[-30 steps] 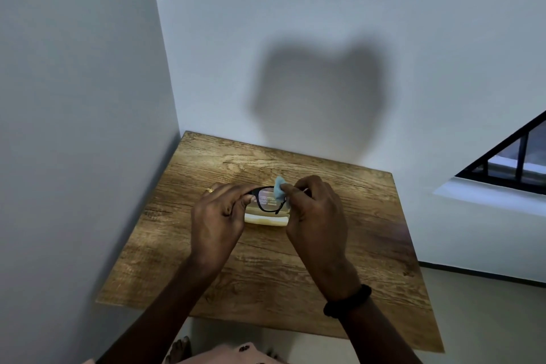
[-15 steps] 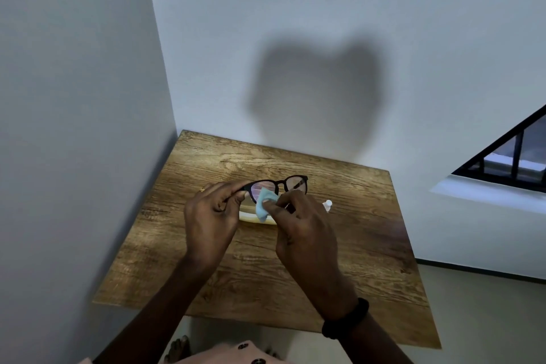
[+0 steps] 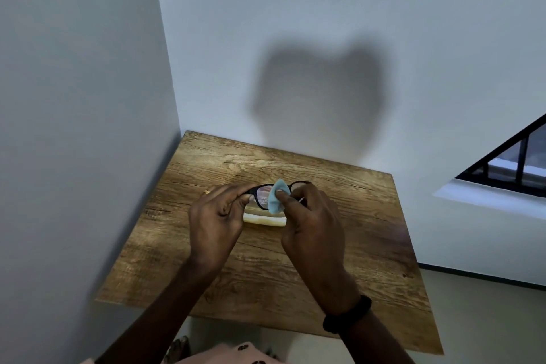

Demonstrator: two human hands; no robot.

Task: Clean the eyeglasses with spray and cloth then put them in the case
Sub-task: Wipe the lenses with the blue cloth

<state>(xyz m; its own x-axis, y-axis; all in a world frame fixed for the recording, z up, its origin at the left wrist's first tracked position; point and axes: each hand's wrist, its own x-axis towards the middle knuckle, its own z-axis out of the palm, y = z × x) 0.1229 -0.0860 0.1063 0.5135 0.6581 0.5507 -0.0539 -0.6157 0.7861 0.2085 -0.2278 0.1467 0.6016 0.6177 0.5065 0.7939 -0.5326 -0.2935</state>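
Note:
Black-framed eyeglasses [image 3: 263, 195] are held above the middle of the wooden table [image 3: 369, 245]. My left hand [image 3: 217, 223] pinches the frame's left end. My right hand [image 3: 311, 227] presses a light blue cloth [image 3: 276, 198] with thumb and fingers against the left lens near the bridge. Only the top of the right lens shows above my right hand. Under the glasses lies a pale cream case [image 3: 264, 219], mostly hidden by both hands. The spray bottle is hidden from view.
The table stands in a corner, with a white wall on the left [image 3: 74, 127] and one behind [image 3: 325, 38]. A dark-framed window [image 3: 514, 165] is at the right. Beyond the table's right edge is floor [image 3: 487, 319].
The cloth has shifted from the lower left part of the lens up toward the bridge. My right hand now covers the spray bottle's tip that showed half a second ago.

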